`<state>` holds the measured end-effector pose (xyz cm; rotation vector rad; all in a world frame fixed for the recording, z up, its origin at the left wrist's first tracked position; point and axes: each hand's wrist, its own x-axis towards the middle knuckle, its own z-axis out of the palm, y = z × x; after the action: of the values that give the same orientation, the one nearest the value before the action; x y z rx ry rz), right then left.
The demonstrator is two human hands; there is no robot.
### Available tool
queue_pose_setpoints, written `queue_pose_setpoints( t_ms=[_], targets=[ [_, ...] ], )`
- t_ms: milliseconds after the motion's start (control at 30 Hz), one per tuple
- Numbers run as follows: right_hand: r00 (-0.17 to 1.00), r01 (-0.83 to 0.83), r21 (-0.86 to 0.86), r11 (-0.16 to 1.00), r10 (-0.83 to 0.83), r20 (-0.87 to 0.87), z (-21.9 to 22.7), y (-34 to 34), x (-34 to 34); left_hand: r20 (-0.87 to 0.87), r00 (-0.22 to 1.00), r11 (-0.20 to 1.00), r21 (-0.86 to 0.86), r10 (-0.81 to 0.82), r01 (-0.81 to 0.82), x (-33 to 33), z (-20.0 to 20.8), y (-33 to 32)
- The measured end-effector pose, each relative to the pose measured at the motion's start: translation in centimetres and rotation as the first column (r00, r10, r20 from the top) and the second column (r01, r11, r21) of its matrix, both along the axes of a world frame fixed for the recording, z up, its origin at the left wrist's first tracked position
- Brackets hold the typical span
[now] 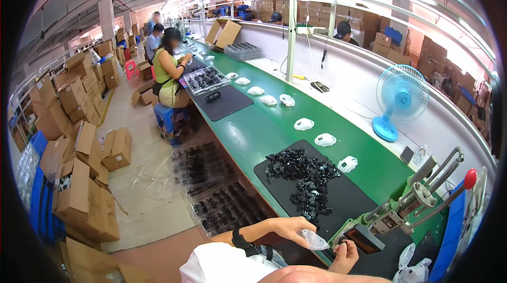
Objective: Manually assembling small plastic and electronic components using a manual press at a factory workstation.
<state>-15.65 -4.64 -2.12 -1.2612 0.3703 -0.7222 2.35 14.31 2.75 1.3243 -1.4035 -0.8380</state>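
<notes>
My left hand (294, 228), with a black band on its wrist, is closed on a whitish, partly see-through curved piece (315, 240) at the base of a green hand press (388, 219). The exact kind of this piece is unclear. Beside it, my right hand (346, 256) pinches a small dark part (341, 242), too small to name, just in front of the press. A dark rectangular block (363, 238) sits on the press near both hands. The press lever ends in a red knob (470, 178). A pile of small black plastic parts (309, 188) lies beyond my hands on a black mat (346, 211).
White shell-like pieces (325, 140) stand in a row along the green bench (253, 124). A blue fan (402, 98) is at the back right. Clear bags (414, 264) lie right of my hands. Farther left, a co-worker (171, 66) sits by a parts tray (203, 79); cartons (87, 198) fill the left.
</notes>
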Motion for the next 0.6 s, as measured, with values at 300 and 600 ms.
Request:
queue_pose_setpoints(
  t_ms=[300, 600],
  targets=[
    [0.971, -0.234, -0.063, 0.970, 0.230, -0.061, 1.4, 2.4, 0.5, 0.090, 0.983, 0.978, -0.146, 0.161, -0.147, -1.1, -0.6, -1.2],
    [0.968, -0.252, -0.361, 0.898, 0.235, -0.091, 2.2, 2.5, -0.1, -0.031, 0.963, 0.963, -0.037, 0.267, -0.268, -2.0, -1.8, -1.7]
  ],
)
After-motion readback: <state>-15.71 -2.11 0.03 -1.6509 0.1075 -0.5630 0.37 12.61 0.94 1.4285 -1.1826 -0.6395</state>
